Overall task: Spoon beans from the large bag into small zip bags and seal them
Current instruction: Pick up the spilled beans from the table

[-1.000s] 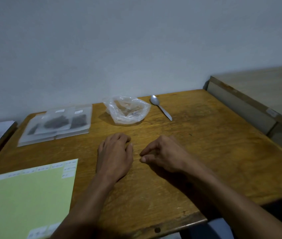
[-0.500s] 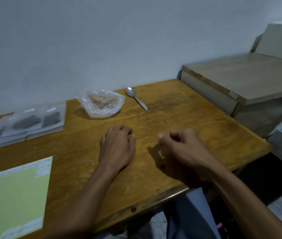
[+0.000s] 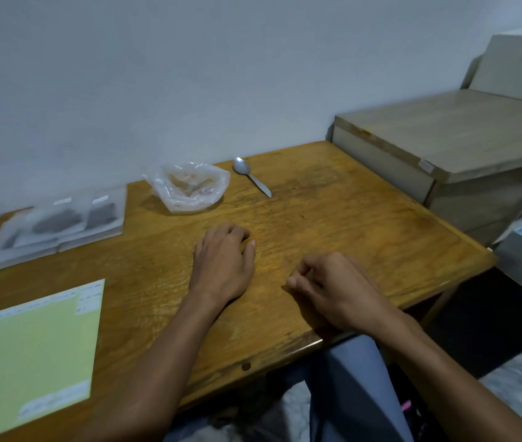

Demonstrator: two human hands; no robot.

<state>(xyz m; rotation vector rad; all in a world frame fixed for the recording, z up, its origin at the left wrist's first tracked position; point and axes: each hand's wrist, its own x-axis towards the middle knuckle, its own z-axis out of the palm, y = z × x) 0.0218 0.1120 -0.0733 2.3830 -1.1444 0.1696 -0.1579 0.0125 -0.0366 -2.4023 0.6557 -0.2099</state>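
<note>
A single wide-angle head view looks forward and down from the seated person's position, close over the near edge of the wooden table [image 3: 333,224], facing the wall [image 3: 189,74] behind it, with both forearms entering from the bottom and a low cabinet [image 3: 444,135] at right.

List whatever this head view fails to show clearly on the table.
- Small zip bags, head view: blurred; their count and seals cannot be told.
- Large bag: crinkled film hides how many beans remain.
- Yellow sheet: cut off by the left edge; its print is too small to read.
- Right hand: curled fingers hide the palm.
</note>
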